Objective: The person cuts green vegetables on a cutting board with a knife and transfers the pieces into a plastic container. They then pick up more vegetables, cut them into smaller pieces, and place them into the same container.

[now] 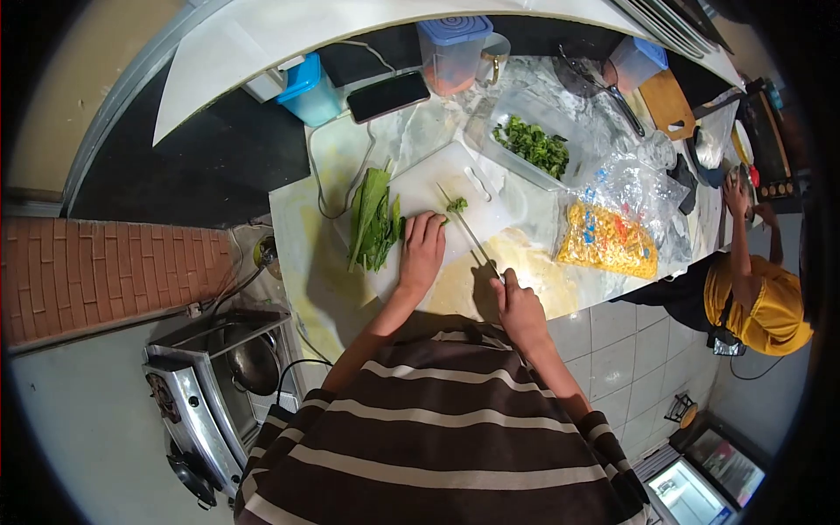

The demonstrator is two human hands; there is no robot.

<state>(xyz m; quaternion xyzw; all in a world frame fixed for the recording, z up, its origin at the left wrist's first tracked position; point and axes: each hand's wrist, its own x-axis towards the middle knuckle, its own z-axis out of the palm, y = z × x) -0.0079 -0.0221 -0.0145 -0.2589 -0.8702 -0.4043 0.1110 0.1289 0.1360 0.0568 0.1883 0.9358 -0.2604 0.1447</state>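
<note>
On the white cutting board (422, 185), my left hand (423, 254) presses down with fingers together on green leaves, of which only the ends show. My right hand (518, 306) is wrapped round the handle of a knife (472, 234), its blade pointing up and left across the board. A small cut piece of greens (457, 205) lies against the blade. Left of my left hand is a bunch of long leafy greens (373, 219), partly over the board's left side. Chopped greens (534, 147) fill part of a clear plastic container (500, 156) beyond the board.
A bag of yellow pieces (609, 238) lies right of the board. Behind are a phone (388, 96) with a cable, a blue-lidded tub (310, 91), a jar (453, 58) and a wooden board (668, 103). A person in yellow (758, 297) works at right. A stove (194, 411) stands lower left.
</note>
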